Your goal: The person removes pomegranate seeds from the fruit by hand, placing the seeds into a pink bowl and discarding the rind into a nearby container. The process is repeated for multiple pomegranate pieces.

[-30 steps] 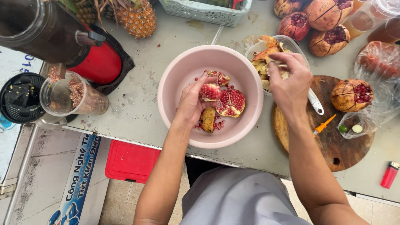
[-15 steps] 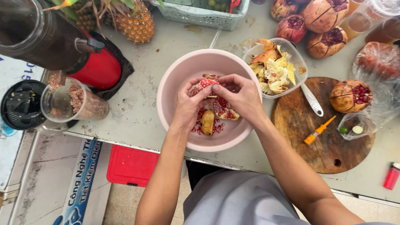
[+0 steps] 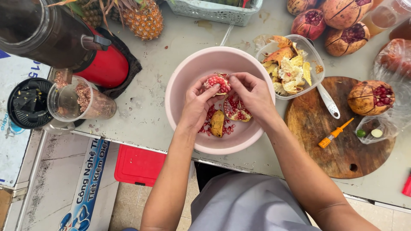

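Observation:
Over a pink bowl (image 3: 188, 68), my left hand (image 3: 198, 106) and my right hand (image 3: 253, 95) both grip one pomegranate piece (image 3: 218, 82) with red seeds showing. The fingertips of both hands pinch its edges. Under the hands, in the bowl, lie another seeded pomegranate chunk (image 3: 236, 109), a yellow bit of peel (image 3: 218, 122) and loose red seeds.
A clear tub of peel scraps (image 3: 291, 68) stands right of the bowl. A round wooden board (image 3: 338, 141) carries a cut pomegranate (image 3: 370, 97), a white-handled knife (image 3: 328, 101) and an orange tool (image 3: 336, 133). A red juicer (image 3: 64, 42), a pulp cup (image 3: 81, 102) and pineapples (image 3: 143, 18) are at left.
My right hand came back from the peel tub to the bowl and joined the left hand on the pomegranate piece. Both hands now hold it slightly higher in the bowl.

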